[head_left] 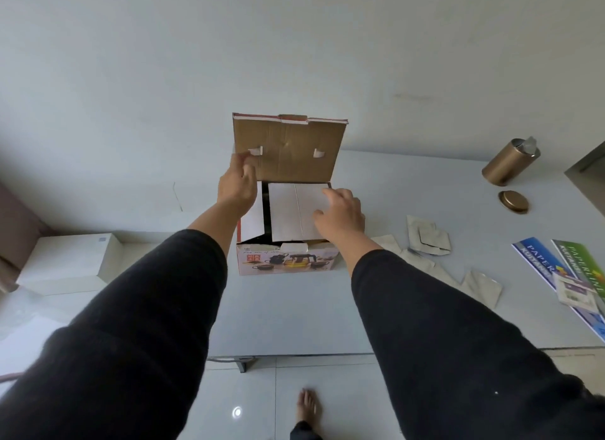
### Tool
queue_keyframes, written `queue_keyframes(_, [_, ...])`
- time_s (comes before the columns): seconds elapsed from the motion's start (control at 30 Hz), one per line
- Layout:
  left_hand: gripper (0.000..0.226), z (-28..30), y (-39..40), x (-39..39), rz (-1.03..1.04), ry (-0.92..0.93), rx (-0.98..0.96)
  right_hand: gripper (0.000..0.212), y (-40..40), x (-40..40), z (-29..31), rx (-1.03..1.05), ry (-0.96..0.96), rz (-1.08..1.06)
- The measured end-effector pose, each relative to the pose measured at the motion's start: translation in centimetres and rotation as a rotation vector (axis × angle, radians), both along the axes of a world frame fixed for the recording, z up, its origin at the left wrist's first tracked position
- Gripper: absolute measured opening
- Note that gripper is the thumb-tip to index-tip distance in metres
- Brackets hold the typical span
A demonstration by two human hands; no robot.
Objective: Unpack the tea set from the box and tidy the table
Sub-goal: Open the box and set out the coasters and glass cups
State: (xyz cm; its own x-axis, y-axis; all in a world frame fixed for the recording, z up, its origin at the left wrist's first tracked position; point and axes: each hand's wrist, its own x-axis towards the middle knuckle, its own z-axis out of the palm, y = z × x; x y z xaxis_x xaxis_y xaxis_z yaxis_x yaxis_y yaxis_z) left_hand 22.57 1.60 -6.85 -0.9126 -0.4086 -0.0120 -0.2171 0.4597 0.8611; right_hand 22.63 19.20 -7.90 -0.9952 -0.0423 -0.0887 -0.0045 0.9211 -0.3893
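Observation:
A cardboard tea set box (288, 262) with a teapot picture on its front stands on the grey table (294, 315). Its brown lid (289, 148) is raised upright. My left hand (237, 184) touches the lid's left edge with fingers on the cardboard. My right hand (342, 213) rests on a white cardboard insert (291, 210) that covers the box's inside. A second white flap (253, 220) lies at the left of the opening. The tea set itself is hidden under the inserts.
A bronze canister (509, 163) stands at the back right with its round lid (513, 202) lying beside it. Several silver foil packets (429, 240) are scattered right of the box. Blue and green paper packs (563, 269) lie at the right edge. A white box (68, 262) sits left.

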Motion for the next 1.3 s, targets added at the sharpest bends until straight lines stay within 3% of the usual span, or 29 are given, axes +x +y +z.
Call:
queue_keyframes(0.23, [0.042,-2.7,-1.0,-4.5,-0.158,-0.297,-0.294,0.056,-1.0,-6.8,-0.6,-0.002,-0.141,0.105])
queue_keyframes(0.37, [0.04,-3.2,-1.5,-6.0,-0.194,-0.414,-0.322,0.053,-2.0,-9.7,-1.2,0.026,-0.226,0.109])
queue_keyframes(0.53, [0.053,-2.7,-2.2,-7.1,-0.204,-0.458,-0.33,0.062,-3.9,-11.5,-1.5,0.136,-0.188,0.171])
queue_keyframes(0.77, [0.053,0.1,-4.9,-7.2,-0.12,-0.411,-0.155,0.088,-6.7,-11.6,-0.5,0.13,-0.153,0.316])
queue_keyframes(0.97, [0.051,-0.6,-8.0,-4.9,-0.084,-0.379,-0.191,0.083,-8.7,-9.2,-0.6,0.197,-0.17,0.331])
queue_keyframes(1.13, [0.06,-2.4,-7.4,-2.7,-0.047,-0.365,-0.498,0.079,-8.7,-7.5,-0.2,0.215,-0.171,0.295])
queue_keyframes(1.3, [0.042,-2.7,-4.9,-0.7,-0.014,-0.387,-0.693,0.066,-8.5,-5.3,0.4,0.151,-0.098,0.273])
